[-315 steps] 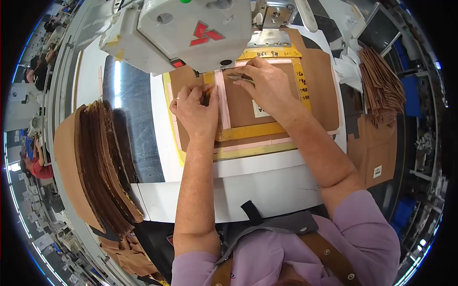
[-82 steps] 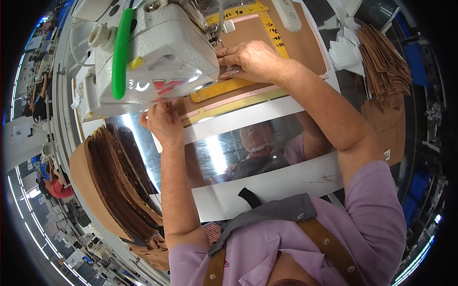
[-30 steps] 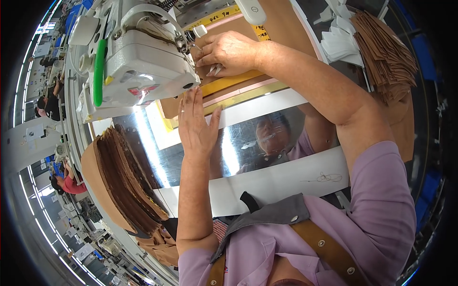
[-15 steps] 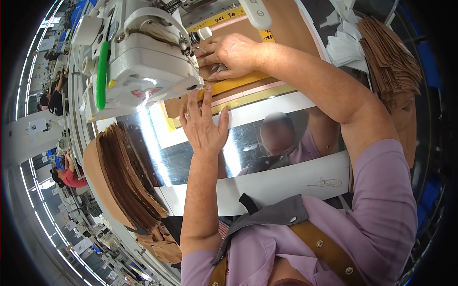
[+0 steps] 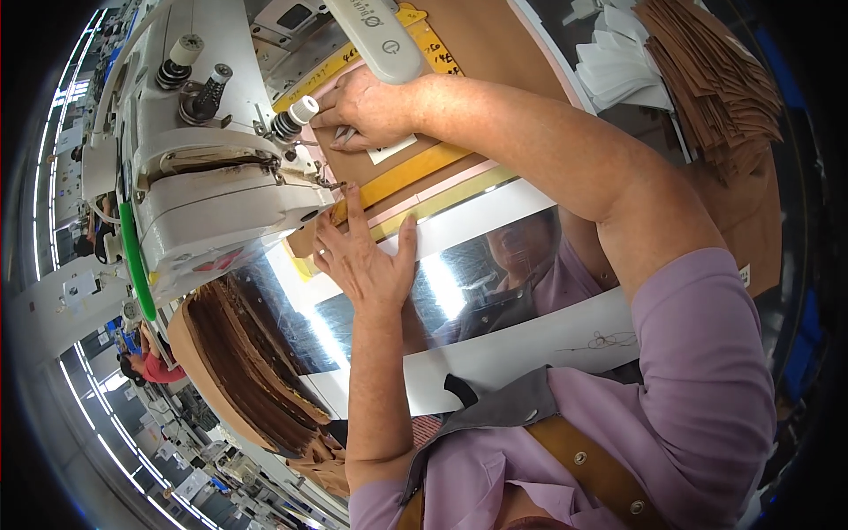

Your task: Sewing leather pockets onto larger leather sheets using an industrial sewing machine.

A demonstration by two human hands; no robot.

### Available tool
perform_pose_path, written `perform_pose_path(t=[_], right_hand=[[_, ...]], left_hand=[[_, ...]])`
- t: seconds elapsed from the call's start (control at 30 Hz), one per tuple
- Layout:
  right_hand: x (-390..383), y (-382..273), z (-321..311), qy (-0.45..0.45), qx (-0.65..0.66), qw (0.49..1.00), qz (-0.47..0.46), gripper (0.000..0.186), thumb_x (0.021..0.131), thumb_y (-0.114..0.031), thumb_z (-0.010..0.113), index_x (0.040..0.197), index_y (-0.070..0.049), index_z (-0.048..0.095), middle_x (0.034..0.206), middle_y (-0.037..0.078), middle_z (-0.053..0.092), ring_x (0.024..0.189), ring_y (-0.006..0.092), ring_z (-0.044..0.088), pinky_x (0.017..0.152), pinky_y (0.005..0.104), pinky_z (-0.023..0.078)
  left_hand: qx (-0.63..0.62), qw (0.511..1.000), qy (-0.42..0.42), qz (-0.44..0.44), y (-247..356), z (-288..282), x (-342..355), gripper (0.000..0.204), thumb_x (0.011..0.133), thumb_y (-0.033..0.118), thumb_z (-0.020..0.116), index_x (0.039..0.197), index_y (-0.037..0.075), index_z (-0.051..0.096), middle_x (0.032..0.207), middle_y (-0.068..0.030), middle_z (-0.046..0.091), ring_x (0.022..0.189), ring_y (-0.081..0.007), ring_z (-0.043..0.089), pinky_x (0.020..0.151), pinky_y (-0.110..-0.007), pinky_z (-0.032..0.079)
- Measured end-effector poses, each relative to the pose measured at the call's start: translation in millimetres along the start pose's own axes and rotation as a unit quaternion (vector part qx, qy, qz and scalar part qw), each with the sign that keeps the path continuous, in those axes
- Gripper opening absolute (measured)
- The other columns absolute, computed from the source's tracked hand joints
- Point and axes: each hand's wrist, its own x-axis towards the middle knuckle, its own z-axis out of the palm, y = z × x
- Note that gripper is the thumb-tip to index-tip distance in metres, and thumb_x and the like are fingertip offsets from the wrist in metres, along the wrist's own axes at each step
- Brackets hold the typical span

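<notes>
Left of the glossy tabletop (image 5: pixel 495 265) hangs a stack of brown pieces (image 5: pixel 252 367); another brown stack (image 5: pixel 715 79) and white pieces (image 5: pixel 618 62) lie beyond its far right.

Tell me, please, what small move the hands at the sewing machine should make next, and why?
Probably ease the brown piece and its yellow guide a little further under the machine head. The left hand lies flat on the guide's edge, and the right hand pinches the work beside the needle area, so both are placed for feeding.

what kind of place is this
Most likely a sewing factory floor. The left hand and right hand press brown material at an industrial sewing machine, stacks of cut brown pieces wait alongside, and more work stations stretch off behind.
</notes>
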Motion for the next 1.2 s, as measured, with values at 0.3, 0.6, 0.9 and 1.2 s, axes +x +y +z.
perform_pose_path(t=[0.3,0.6,0.9,1.2], right_hand=[[0.3,-2.1,-5.9,0.024,0.005,0.999,0.022,0.042,0.087,-0.044,0.069,0.121,-0.018,0.074,0.106,0.006,0.073,0.090,0.0289,0.072,0.075,0.0448,0.057],[-2.9,-1.1,-9.1,0.033,0.002,0.999,0.006,0.039,0.088,-0.044,0.068,0.116,-0.018,0.077,0.084,0.012,0.072,0.086,0.0324,0.069,0.080,0.0461,0.054],[12.3,-21.3,-46.9,-0.185,-0.015,0.977,0.105,0.049,0.093,-0.048,0.064,0.132,-0.018,0.067,0.126,0.005,0.071,0.108,0.0297,0.068,0.094,0.0441,0.055],[13.0,-25.4,-47.2,-0.167,-0.035,0.980,0.101,0.045,0.092,-0.048,0.065,0.123,-0.016,0.069,0.097,0.010,0.073,0.101,0.0317,0.070,0.085,0.0450,0.056]], left_hand=[[0.003,0.995,-0.030,-0.091,13.5,-0.7,4.4,0.080,0.081,0.065,0.069,0.145,0.019,0.054,0.139,-0.0247,0.040,0.136,-0.0405,0.037,0.107,-0.063,0.027],[-0.002,0.997,0.002,-0.073,9.9,7.3,0.7,0.078,0.081,0.063,0.070,0.145,0.020,0.055,0.142,-0.0237,0.039,0.138,-0.0377,0.036,0.111,-0.060,0.022],[-0.007,0.998,0.025,-0.064,7.6,7.4,0.7,0.076,0.084,0.063,0.067,0.144,0.018,0.055,0.141,-0.0237,0.042,0.139,-0.0346,0.036,0.114,-0.059,0.017],[-0.011,0.997,0.018,-0.067,6.0,5.0,1.1,0.076,0.085,0.067,0.065,0.143,0.018,0.057,0.139,-0.0205,0.045,0.135,-0.0384,0.041,0.114,-0.067,0.014]])
